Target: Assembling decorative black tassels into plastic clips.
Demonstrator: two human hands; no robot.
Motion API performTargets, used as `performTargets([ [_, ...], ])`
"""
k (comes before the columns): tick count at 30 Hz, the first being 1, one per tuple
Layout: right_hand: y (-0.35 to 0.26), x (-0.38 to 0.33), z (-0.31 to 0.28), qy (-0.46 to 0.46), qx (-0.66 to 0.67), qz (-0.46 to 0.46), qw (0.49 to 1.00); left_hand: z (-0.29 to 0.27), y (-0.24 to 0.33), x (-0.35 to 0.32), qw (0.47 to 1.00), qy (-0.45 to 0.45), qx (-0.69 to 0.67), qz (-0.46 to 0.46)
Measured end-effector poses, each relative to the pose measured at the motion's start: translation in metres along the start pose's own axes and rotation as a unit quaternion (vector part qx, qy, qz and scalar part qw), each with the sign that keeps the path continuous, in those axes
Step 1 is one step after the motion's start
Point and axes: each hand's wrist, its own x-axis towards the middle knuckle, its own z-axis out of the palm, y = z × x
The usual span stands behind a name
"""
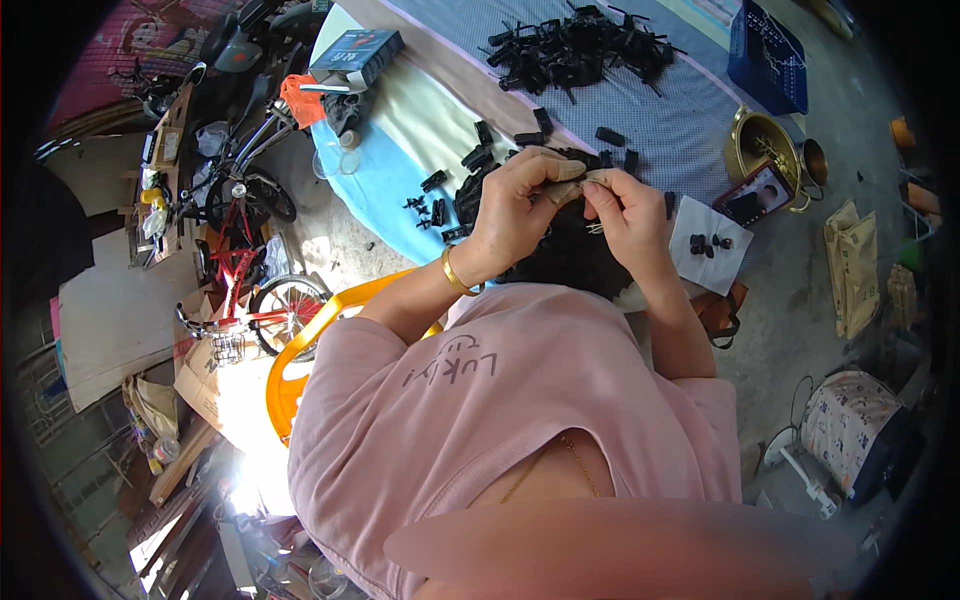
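Bright light [248,455] is glaring at lower left; grey floor [790,290] is showing along the right. A cloth-covered table [385,205] is filling the upper centre. A yellow chair [278,395] is standing near a red bicycle [232,262], at left.

1. This looks like a cluttered household storeroom or garage, doubling as a small workplace.
2. Household signs: a red-framed bicycle [237,262] beyond the left edge of a table covered in multicoloured cloth [410,110]; a yellow plastic chair [280,395].
3. Storeroom signs: bare grey concrete floor [775,295], brown wooden planks [185,465].
4. Work signs: heaped black plastic parts [580,50] toward the table's far edge.
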Motion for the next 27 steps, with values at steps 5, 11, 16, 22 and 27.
performTargets([
  [5, 0.028, 0.018, 0.017, -0.038, 0.046, 0.026, 0.998, -0.009, -0.005, 0.004, 0.989, 0.038, 0.129, 0.059],
  [11, 0.105, 0.099, 0.005, -0.148, -0.005, 0.130, 0.980, -0.028, -0.036, 0.001, 0.974, -0.001, 0.167, -0.152],
  [16, 0.157, 0.159, 0.044, 0.055, -0.396, 0.009, 0.916, -0.035, -0.058, -0.009, 0.961, -0.073, 0.231, -0.131],
  [22, 0.195, 0.181, 0.056, 0.032, -0.471, 0.002, 0.882, -0.033, -0.050, -0.010, 0.950, -0.131, 0.278, -0.050],
  [27, 0.208, 0.185, 0.043, 0.042, -0.495, -0.046, 0.866, -0.033, -0.049, -0.006, 0.960, -0.122, 0.246, -0.049],
])
